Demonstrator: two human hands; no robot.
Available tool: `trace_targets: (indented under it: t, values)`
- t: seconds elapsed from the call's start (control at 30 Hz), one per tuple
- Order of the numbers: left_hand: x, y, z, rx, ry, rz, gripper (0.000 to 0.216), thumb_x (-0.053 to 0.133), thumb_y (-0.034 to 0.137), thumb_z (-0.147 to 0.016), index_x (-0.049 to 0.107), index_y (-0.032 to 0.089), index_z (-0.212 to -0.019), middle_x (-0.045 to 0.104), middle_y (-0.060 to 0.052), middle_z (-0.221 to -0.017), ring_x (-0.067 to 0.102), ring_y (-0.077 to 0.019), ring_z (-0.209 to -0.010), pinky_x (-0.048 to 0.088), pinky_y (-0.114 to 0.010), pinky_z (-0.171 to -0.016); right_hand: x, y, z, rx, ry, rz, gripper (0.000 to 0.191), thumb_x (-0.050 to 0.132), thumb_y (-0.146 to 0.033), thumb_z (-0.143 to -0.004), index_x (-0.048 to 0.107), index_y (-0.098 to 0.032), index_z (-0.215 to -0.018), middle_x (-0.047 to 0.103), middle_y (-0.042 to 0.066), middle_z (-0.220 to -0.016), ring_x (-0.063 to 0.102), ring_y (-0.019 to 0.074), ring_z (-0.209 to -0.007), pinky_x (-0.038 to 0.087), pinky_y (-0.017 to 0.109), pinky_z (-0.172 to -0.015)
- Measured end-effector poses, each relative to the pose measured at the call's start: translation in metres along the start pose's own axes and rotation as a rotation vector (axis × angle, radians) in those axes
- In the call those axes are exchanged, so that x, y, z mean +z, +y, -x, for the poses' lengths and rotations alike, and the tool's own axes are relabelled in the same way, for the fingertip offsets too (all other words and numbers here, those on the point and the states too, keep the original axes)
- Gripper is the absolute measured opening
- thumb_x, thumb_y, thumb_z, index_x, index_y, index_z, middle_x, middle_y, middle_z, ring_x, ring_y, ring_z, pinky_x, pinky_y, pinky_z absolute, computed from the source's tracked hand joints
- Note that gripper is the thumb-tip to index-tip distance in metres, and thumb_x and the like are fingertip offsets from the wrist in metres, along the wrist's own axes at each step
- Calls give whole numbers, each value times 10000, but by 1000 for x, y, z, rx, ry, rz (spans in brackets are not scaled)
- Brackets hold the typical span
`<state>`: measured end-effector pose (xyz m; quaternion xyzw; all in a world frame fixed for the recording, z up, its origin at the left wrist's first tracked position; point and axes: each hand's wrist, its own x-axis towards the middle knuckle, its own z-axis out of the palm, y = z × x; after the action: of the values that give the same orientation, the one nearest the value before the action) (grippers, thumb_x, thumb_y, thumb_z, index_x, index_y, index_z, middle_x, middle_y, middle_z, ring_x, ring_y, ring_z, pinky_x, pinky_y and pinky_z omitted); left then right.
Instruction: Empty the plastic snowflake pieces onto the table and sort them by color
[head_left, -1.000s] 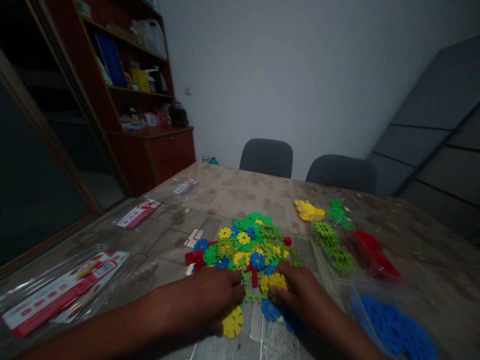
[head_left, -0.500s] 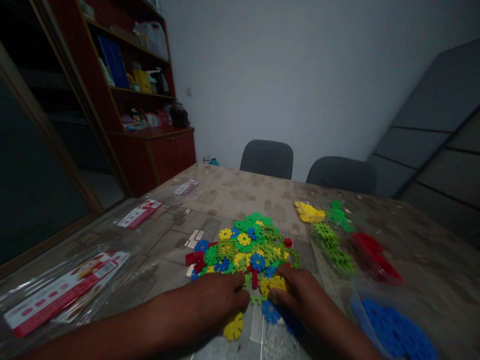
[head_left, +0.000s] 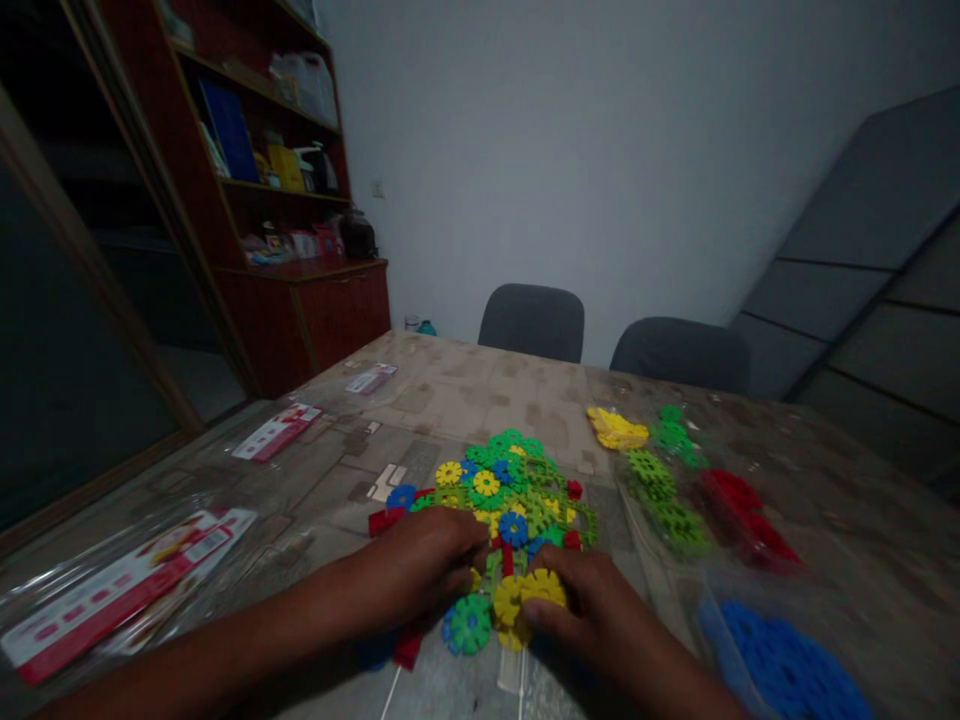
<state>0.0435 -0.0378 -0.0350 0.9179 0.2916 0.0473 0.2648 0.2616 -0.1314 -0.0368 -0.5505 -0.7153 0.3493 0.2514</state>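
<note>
A heap of coloured plastic pieces (head_left: 514, 480) lies in front of me, mostly notched snowflake discs and notched squares in green, yellow and blue, with red connectors among them. My right hand (head_left: 592, 590) pinches a yellow notched disc (head_left: 544, 588) between thumb and fingers at the heap's near edge; further yellow discs sit right against it. Over the near left side of the heap is my left hand (head_left: 442, 550), its fingers curled downward, so what they grip is hidden. Just below it lies a green disc (head_left: 470, 624) overlapping a blue one. A red piece (head_left: 407, 648) shows under my left wrist.
On the right stand a clear tub of blue discs (head_left: 787, 655), a container of red pieces (head_left: 750, 520), and bags of lime-green squares (head_left: 664, 500), green discs (head_left: 675, 437) and yellow pieces (head_left: 617, 428). Plastic packets with printed cards (head_left: 135, 590) lie left. Two grey chairs (head_left: 531, 322) stand beyond.
My left hand has moved slightly up and left over the heap. My right hand has shifted a little left and down with the yellow disc. Green and red pieces now show below my left hand.
</note>
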Motion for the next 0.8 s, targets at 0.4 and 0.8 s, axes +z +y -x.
trace_targets:
  t: [0.4,0.8]
  values:
    - [7,4,-1,-36,-37,647,184,575,90,-766,605,177,-926,571,36,-758,516,-113,-669,389,-210,-586,23,7,-6,65,131,-20,64,591,-221,-785,563,-207,-841,617,21,-810,542,193,-756,353,284,-644]
    - [0,8,3,58,64,470,330,624,227,-874,600,241,-1203,637,-33,-1029,594,-173,-870,470,-277,-760,1,-4,1,9,199,-25,75,618,-274,-767,562,-225,-775,612,1,-701,515,157,-641,336,263,-574]
